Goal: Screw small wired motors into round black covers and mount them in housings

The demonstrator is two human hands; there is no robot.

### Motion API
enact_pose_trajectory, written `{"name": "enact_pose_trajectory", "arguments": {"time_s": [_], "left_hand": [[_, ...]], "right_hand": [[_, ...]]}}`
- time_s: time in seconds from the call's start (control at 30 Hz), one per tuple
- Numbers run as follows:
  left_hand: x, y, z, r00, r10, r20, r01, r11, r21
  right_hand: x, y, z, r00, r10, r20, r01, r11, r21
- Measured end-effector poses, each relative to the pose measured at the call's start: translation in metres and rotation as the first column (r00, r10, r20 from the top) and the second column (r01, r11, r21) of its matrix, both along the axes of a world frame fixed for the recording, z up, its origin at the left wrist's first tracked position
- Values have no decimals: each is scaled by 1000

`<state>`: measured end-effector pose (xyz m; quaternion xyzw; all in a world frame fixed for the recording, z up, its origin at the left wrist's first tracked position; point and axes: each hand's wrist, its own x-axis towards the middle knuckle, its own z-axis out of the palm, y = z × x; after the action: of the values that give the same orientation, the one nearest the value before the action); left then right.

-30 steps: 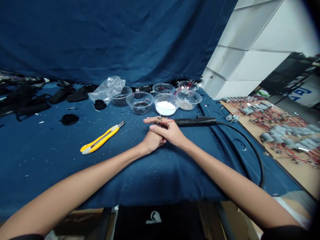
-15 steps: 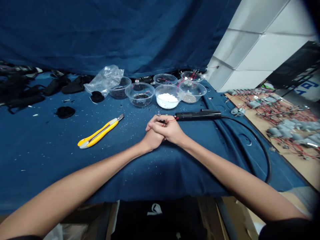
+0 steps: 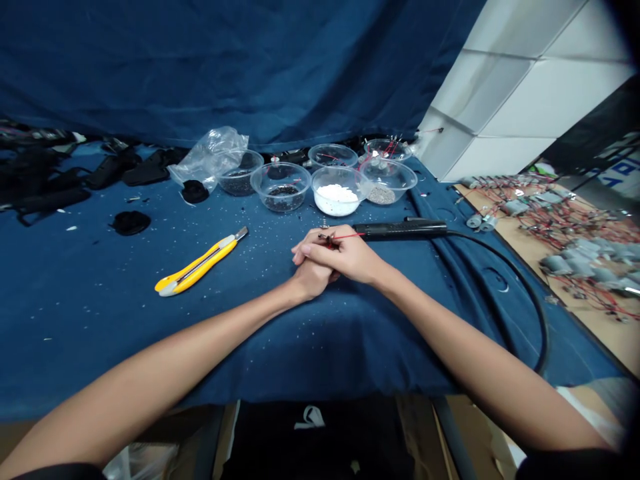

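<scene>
I'm holding a small dk part (image 3: pixel 327 241) w/ red wire (image 3: pixel 350 235), R hand (image 3: pixel 356 257) fingers curled in, overlapping L hand (image 3: pixel 314 279); can't tell L's grip.

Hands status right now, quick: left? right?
Left hand: fingers mostly hidden by the right; can't tell whether it's closed or holding anything.
Right hand: closed, small part with red wire between thumb and fingers.

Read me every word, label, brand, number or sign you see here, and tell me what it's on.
Nothing reads clearly.
Blue characters on a pale surface at the far right: too blurred to read.
White looped mark on the black clothing: not legible as lettering.
Yellow cutter: no text I can make out.
</scene>
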<state>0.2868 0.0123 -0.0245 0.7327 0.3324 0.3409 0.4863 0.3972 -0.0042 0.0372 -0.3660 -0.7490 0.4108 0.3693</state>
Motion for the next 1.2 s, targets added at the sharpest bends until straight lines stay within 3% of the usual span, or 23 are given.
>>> {"name": "enact_pose_trajectory", "arguments": {"time_s": [0.13, 0.33, 0.57, 0.67, 0.73, 0.8, 0.87, 0.93, 1.0, 1.1, 1.2], "left_hand": [[5, -1, -1, 988, 71, 134, -94, 981, 172], [9, 2, -9, 970, 121, 211, -159, 972, 174], [13, 2, -12, 942, 169, 291, -193, 979, 57], [15, 1, -7, 924, 201, 325, -180, 979, -95], [18, 2, 0, 926, 233, 296, -128, 934, -334], [20, 5, 9, 944, 219, 247, -45, 827, -561], [21, 8, 17, 959, 157, 235, 45, 735, -677], [20, 11, 23, 961, 88, 263, 130, 697, -705], [18, 12, 26, 951, 36, 309, 209, 663, -719], [15, 10, 26, 932, -13, 362, 285, 644, -710], [14, 6, 26, 925, -38, 378, 302, 678, -670]], "right_hand": [[-4, 0, -8, 999, -48, -4, 48, 993, 106], [-8, 0, -16, 994, -109, 0, 108, 984, 143], [-6, 5, -25, 987, -140, -84, 148, 983, 106], [-5, 7, -26, 983, -151, -100, 161, 982, 98], [-5, 9, -25, 977, -166, -131, 170, 985, 23], [-4, 12, -22, 970, -193, -146, 166, 970, -180], [-4, 16, -18, 966, -227, -123, 157, 895, -418], [-2, 19, -14, 963, -254, -87, 164, 814, -557], [0, 21, -12, 953, -297, -63, 202, 773, -601], [3, 21, -10, 950, -307, -49, 215, 762, -611], [5, 16, -5, 971, -240, 17, 207, 796, -570]]}}
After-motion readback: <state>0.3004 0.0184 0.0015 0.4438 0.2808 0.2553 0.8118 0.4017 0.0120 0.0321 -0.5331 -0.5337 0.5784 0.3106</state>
